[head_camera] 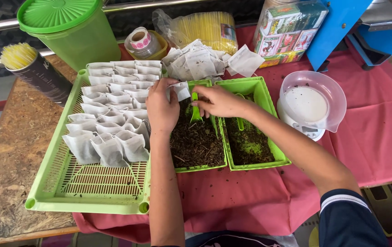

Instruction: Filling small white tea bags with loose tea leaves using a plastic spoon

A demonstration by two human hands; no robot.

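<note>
We hold a little white paper bag [181, 90] up over the green tray of dark dry leaves [197, 142]. The bag is small, thin and soft. We hold a small green scoop [195, 110], tipped down, just beside the bag and above the leaves.

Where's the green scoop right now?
In the head view, centre frame: the green scoop is in the right hand, over the tray of loose tea, beside the left hand holding a paper bag.

Filled bags [113, 114] in tray [49, 183]
</note>
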